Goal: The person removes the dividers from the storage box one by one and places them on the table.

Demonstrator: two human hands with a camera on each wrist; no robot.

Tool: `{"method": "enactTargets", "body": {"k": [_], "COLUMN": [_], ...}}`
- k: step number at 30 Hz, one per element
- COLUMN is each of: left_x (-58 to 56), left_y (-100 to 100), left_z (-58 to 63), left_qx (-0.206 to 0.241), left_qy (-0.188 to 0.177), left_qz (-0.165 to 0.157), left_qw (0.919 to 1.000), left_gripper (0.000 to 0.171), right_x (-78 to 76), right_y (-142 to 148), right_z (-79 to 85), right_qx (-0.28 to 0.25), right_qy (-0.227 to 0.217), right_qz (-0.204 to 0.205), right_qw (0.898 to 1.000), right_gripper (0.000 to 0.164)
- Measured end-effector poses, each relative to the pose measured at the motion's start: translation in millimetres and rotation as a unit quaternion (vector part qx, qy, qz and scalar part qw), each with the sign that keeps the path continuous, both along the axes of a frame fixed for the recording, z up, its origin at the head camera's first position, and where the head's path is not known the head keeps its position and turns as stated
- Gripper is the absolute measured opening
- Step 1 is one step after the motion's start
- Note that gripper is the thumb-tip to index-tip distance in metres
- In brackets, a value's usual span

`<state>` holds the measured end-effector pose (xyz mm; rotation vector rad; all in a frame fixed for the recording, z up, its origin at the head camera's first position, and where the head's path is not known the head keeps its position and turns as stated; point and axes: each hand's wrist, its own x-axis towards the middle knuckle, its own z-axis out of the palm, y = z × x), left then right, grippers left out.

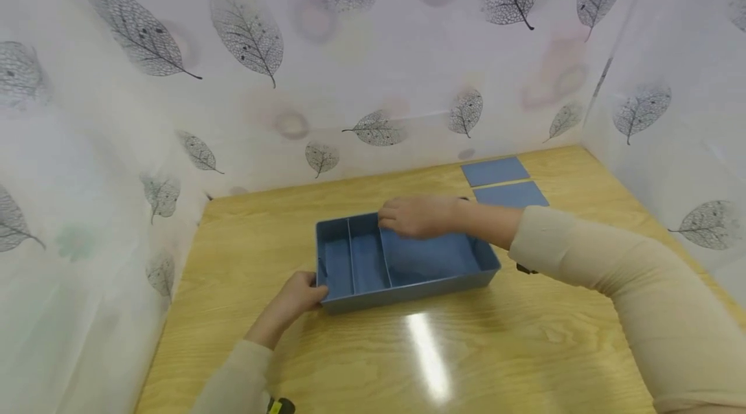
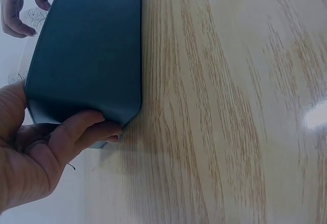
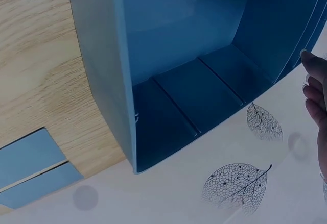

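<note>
Head view: box [image 1: 402,294] sits mid-bench, open side up. Two dividers [image 1: 351,258] stand across its left part, making two narrow bays and one wide one; that much looks done. Two panels [image 1: 495,171] lie flat on the bench [image 1: 350,362], back right, well outside the box; probably the part left, as the right wrist view shows two lines [image 3: 176,106] on the box's inner wall, slot-like, no divider in them. Left grip [image 1: 297,294] pinches the box's near left corner, thumb at the rim. Right grip [image 1: 422,216] is over the far rim by the right-hand divider, fingers bent, thumb apart, nothing seen held; contact cannot be told. Right forearm [image 1: 492,223] crosses the wide bay's back, hiding some rim. Leaf-print sheet [image 1: 408,77] behind.
</note>
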<state>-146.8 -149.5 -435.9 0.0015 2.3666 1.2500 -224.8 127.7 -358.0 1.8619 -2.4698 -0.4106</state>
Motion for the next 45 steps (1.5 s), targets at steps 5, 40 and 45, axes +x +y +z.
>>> {"method": "enactTargets", "body": {"k": [5, 40, 45], "left_x": [0.2, 1.9, 0.8], "left_y": [0, -1, 0], "left_z": [-1.6, -7.6, -3.5], "left_qx": [-0.005, -0.016, -0.02], "left_qy": [0.001, 0.012, 0.011], "left_qz": [0.005, 0.006, 0.001], "left_qw": [1.0, 0.9998, 0.9997], "left_gripper": [0.032, 0.034, 0.036], "right_x": [1.7, 4.8, 4.7], "right_y": [-11, -38, -38], "right_z": [-1.6, -48.5, -47.3], "right_qx": [0.043, 0.159, 0.157], "right_qy": [-0.014, 0.086, 0.094], "right_qz": [0.004, 0.149, 0.151], "right_qw": [0.999, 0.972, 0.971], "right_gripper": [0.032, 0.025, 0.025]}}
